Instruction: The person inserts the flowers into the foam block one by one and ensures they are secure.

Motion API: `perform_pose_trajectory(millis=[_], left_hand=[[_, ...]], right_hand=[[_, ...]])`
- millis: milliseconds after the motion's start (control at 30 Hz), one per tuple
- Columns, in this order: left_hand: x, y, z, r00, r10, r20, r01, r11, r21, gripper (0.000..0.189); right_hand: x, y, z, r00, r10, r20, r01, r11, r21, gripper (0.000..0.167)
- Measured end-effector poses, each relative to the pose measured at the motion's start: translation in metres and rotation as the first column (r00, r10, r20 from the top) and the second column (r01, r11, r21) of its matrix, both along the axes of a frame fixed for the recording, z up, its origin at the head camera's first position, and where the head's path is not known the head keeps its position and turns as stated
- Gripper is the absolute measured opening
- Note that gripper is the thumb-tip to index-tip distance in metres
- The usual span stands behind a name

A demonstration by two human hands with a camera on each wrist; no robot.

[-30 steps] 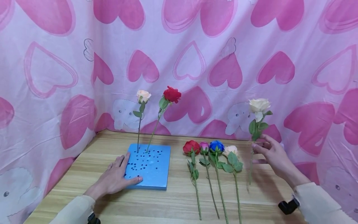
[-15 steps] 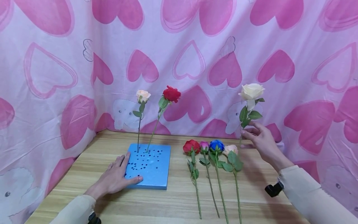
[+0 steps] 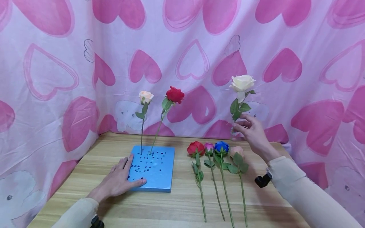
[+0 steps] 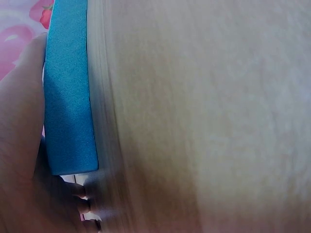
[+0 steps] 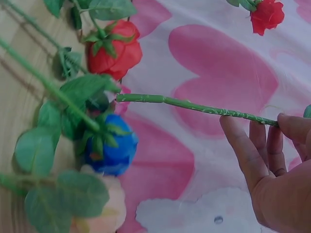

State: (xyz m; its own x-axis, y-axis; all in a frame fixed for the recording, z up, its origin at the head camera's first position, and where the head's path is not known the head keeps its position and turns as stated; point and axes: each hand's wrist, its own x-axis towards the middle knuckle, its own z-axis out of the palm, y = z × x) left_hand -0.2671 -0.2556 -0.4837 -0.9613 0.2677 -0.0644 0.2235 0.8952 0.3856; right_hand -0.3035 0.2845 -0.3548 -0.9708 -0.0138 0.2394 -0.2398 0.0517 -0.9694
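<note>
My left hand [image 3: 117, 180] rests at the left side of a blue foam block [image 3: 159, 183], its thumb across the front of the top and its fingers along the left edge. Small holes dot the block's top. A pale peach rose [image 3: 146, 97] and a red rose [image 3: 175, 95] stand in it near the back, the red one leaning right. Up at the right, my right hand [image 3: 253, 131] pinches a white rose [image 3: 242, 83] by the stem just under its leaves. In the right wrist view the green stem [image 5: 194, 105] points away from the fingertips, above the table.
Side by side on the wooden table [image 3: 108, 215] lie a red rose [image 3: 195, 148], a purple-pink rosebud [image 3: 209, 148], a blue rose [image 3: 221, 147] and a pale pink rose [image 3: 236, 152], stems toward the front. A heart-patterned pink curtain [image 3: 194, 19] hangs behind and to the left.
My right hand has lifted the white rose and carried it leftward, from right of the lying flowers to above the pale pink one. The left hand and the block have stayed put.
</note>
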Motion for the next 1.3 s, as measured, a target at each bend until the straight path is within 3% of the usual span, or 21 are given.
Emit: perform_pose_trajectory(millis=[367, 733, 967, 1300], left_hand=[[0.002, 0.000, -0.001, 1.000, -0.011, -0.026, 0.012, 1.000, 0.021, 0.134], [0.003, 0.000, -0.002, 1.000, -0.007, -0.024, 0.008, 1.000, 0.023, 0.134], [0.002, 0.001, -0.001, 1.000, -0.010, -0.026, 0.011, 1.000, 0.021, 0.134], [0.002, 0.001, 0.000, 1.000, -0.008, -0.025, 0.009, 1.000, 0.019, 0.134]], right_hand=[[-0.023, -0.042, 0.002, 1.000, 0.000, 0.016, 0.001, 1.000, -0.015, 0.045], [-0.043, -0.088, 0.006, 0.998, 0.061, -0.030, -0.063, 0.997, -0.052, 0.034], [-0.050, -0.110, 0.006, 0.997, 0.061, -0.047, -0.063, 0.997, -0.048, 0.041], [-0.056, -0.143, 0.004, 0.992, 0.125, -0.030, -0.128, 0.988, -0.091, 0.035]])
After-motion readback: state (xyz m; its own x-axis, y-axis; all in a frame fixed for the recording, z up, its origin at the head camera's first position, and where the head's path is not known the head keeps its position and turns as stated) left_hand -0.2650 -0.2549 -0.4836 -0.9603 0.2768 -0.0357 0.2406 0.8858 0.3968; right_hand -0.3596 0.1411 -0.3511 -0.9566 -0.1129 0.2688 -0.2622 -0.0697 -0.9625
